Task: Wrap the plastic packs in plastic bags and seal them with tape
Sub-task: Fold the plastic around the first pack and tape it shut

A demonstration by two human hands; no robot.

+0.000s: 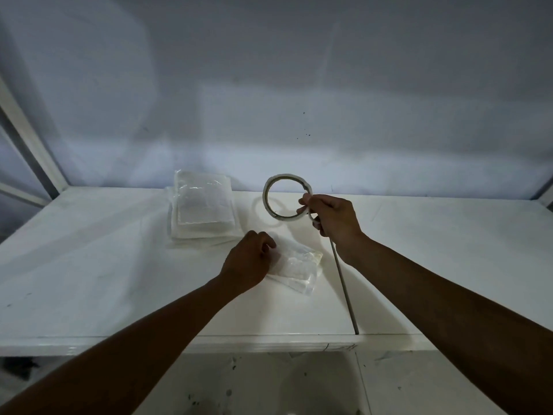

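A thin, nearly used-up tape roll (269, 202) hangs above the white table, pinched at its right side by my right hand (332, 218). A clear wrapped plastic pack (299, 269) lies flat near the table's middle. My left hand (250, 262) rests with curled fingers on the pack's left end and presses it down. Behind it, at the back of the table, stands a stack of clear plastic packs and bags (203, 205).
The white table (89, 265) runs to a grey wall at the back. A thin dark seam or rod (344, 289) crosses the tabletop from under my right hand to the front edge. A white frame post (27, 139) slants at the left.
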